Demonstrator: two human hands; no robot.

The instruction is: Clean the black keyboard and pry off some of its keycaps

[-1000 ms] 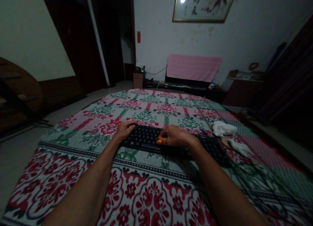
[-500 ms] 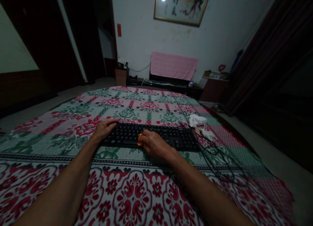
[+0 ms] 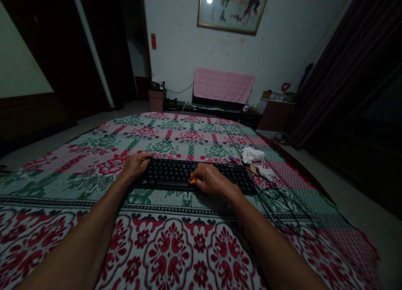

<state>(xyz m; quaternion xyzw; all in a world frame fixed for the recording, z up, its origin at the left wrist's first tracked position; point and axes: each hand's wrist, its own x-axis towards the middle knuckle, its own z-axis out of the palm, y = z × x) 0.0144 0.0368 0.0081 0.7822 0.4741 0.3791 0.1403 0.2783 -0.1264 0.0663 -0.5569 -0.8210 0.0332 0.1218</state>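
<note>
A black keyboard lies flat on the patterned bedspread. My left hand grips its left end, the fingers along the top left corner. Over the middle of the keys, my right hand is closed on a small bright orange piece. Most of that piece is hidden by the fingers, so I cannot tell whether it is cloth or something else. It touches or nearly touches the keys just above the space bar's right side.
White crumpled tissues lie beyond the keyboard's right end, with a coiled black cable nearer to me. The bedspread reaches under both arms. Behind the bed stand a low cabinet and a screen draped with a pink towel.
My right hand has moved to the right along the keyboard with the orange piece. The left hand stays at the left end, and the keyboard has hardly moved.
</note>
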